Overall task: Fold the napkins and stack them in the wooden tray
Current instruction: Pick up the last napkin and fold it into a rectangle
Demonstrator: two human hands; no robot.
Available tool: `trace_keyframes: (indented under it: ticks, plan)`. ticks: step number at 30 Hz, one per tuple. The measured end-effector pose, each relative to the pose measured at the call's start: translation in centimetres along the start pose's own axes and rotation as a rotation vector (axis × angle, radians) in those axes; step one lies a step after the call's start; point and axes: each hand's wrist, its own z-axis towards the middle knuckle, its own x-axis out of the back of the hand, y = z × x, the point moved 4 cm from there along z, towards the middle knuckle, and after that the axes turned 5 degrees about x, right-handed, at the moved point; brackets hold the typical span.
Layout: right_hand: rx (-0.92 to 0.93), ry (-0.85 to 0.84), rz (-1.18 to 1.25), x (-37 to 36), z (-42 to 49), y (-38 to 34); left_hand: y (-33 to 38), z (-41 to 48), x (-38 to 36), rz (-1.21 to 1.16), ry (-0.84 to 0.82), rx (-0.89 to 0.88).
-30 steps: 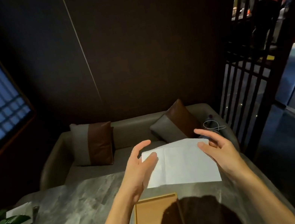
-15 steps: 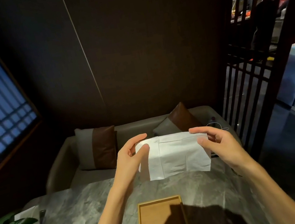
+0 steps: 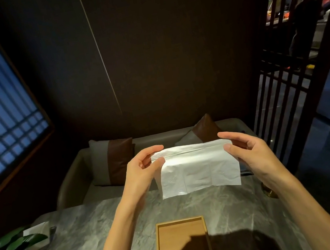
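Nearest you, the wooden tray lies on the grey marble table, with hand shadows falling across it. Above and beyond the tray, your left hand and right hand each pinch a top corner of the white napkin between thumb and fingers; it hangs clear of the table, its top edge folded over. Behind: sofa with two cushions.
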Motion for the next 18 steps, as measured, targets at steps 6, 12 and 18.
trace_keyframes:
  ticks: [6,12,18]
  plan:
    - [0.069,0.002,-0.111,0.5,0.2,-0.9,0.6,0.1,0.3,0.149,0.029,-0.027]
    - [0.127,0.055,-0.236,1.1,0.3,-1.0,1.6,0.3,0.5,0.302,0.069,-0.092]
    - [0.103,0.094,-0.302,1.1,0.2,-0.4,1.8,-0.2,0.3,0.334,0.120,-0.109]
